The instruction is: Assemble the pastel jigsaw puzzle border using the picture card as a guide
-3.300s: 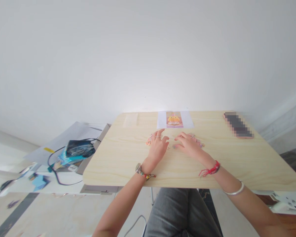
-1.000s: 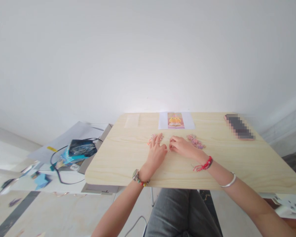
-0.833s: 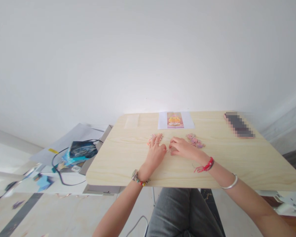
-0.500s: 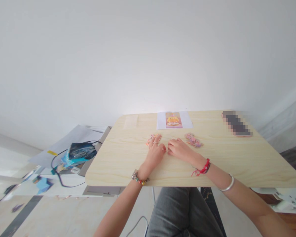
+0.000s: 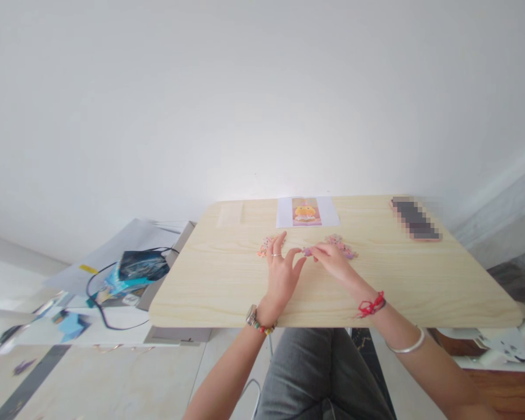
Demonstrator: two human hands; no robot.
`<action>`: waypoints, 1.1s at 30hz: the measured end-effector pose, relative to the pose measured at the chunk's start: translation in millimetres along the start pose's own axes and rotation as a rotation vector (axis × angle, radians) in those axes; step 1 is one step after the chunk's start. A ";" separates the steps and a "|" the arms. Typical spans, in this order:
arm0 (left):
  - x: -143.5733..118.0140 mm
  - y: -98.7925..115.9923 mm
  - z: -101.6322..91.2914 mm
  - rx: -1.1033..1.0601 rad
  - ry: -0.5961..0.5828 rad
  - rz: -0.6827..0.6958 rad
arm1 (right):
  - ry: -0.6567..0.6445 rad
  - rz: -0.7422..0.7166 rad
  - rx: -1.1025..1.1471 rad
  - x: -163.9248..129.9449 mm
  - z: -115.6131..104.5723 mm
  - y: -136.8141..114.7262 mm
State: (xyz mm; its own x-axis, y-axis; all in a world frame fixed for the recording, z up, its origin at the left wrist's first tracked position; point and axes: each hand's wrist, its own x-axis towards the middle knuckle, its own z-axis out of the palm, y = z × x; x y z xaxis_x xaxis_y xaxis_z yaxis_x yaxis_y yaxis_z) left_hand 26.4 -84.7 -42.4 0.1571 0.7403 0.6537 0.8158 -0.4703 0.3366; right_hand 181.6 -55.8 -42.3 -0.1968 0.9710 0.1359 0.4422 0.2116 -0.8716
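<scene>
On the light wooden table (image 5: 227, 291) both my hands are near the middle. My right hand (image 5: 330, 261) pinches a small purple puzzle piece (image 5: 307, 251) at its fingertips. Beside it, my left hand (image 5: 282, 271) has its fingers spread and the thumb reaching toward that piece; whether it touches is unclear. A small pile of orange-pink pieces (image 5: 265, 245) lies just beyond my left hand. A pile of pink-purple pieces (image 5: 342, 245) lies beyond my right hand. A printed picture (image 5: 306, 211) of a yellow figure on white paper sits at the table's far edge.
A pink-cased phone (image 5: 415, 219) lies at the far right of the table. A pale transparent rectangle (image 5: 230, 214) lies at the far left. To the left, a lower white surface holds a dark blue packet (image 5: 140, 265) and a black cable (image 5: 97, 303). My grey-trousered legs (image 5: 319, 373) are under the table.
My hands were pressed together on the table; now the right hand has lifted with a purple piece at its fingertips and the left hand's fingers have spread.
</scene>
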 end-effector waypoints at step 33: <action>21.0 18.5 25.7 -0.092 -0.211 0.166 | 0.131 -0.439 -0.492 -25.4 -45.9 19.3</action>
State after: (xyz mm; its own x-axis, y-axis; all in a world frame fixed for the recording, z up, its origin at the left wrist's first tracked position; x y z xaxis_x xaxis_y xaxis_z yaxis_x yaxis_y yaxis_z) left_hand 59.1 -65.5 -39.8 0.4045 0.7287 0.5526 0.7169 -0.6278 0.3031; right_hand 235.3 -71.2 -40.9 -0.3550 0.7825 0.5115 0.6989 0.5855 -0.4107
